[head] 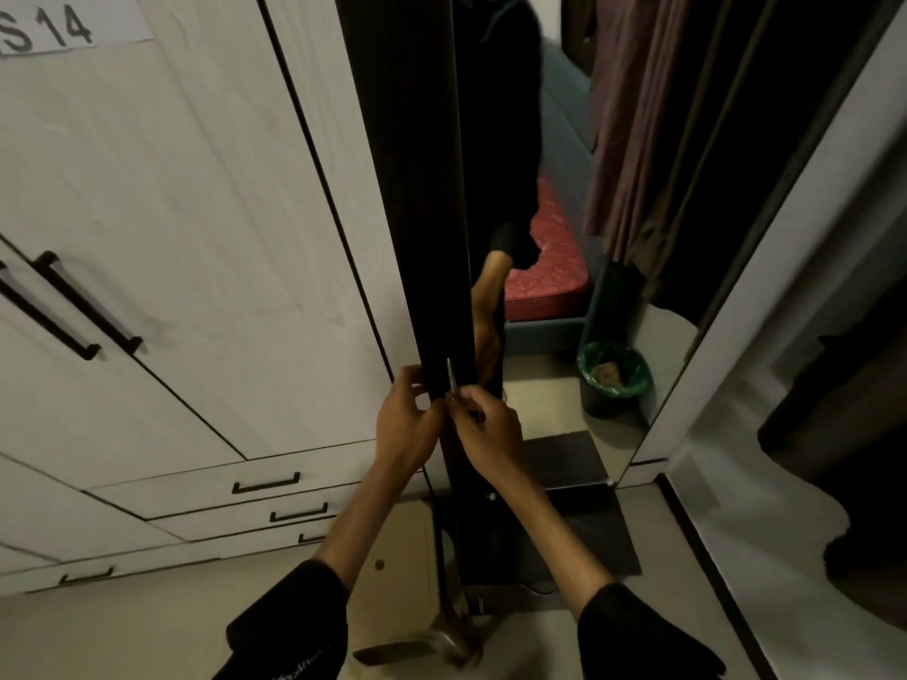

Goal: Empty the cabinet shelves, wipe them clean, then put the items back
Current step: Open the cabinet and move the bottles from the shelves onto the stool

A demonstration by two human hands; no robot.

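Note:
A tall dark cabinet door (407, 188) stands edge-on in front of me, with a mirror (633, 365) on its right face. A thin metal handle (449, 375) sits on the door's edge at hand height. My left hand (405, 424) curls its fingers round the door edge from the left. My right hand (491, 431) meets it from the right and pinches at the lower end of the metal handle. The two hands touch each other. The cabinet shelves and whatever is on them are hidden behind the door.
White wardrobe doors (172, 213) with black bar handles (88, 306) and several drawers (265, 483) fill the left. The mirror reflects a red mattress, curtains and a green-lined bin. A dark mat (589, 537) and a brown object (441, 640) lie on the floor below.

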